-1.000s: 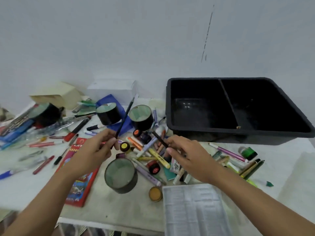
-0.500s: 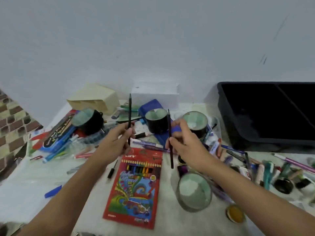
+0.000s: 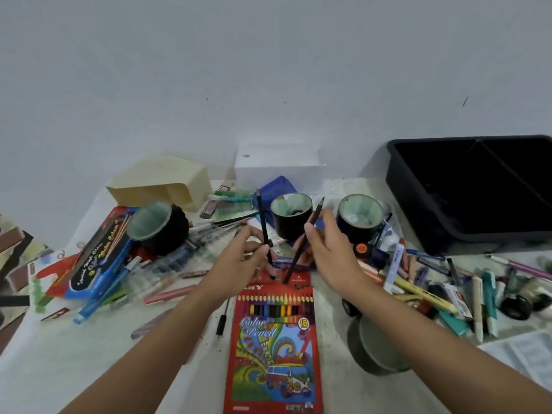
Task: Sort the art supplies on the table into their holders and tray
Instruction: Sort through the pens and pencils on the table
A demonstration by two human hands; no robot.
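You hold one dark pencil (image 3: 264, 231) in your left hand (image 3: 239, 264), another (image 3: 301, 246) in your right hand (image 3: 325, 252), each grip closed; next, judge: tip them into the middle holder (image 3: 291, 215).

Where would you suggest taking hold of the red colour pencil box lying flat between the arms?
Probably by its long side edges near the middle, from above: the red colour pencil box lies flat and narrow, its top end sits under both held pencils, and the lower half is clear.
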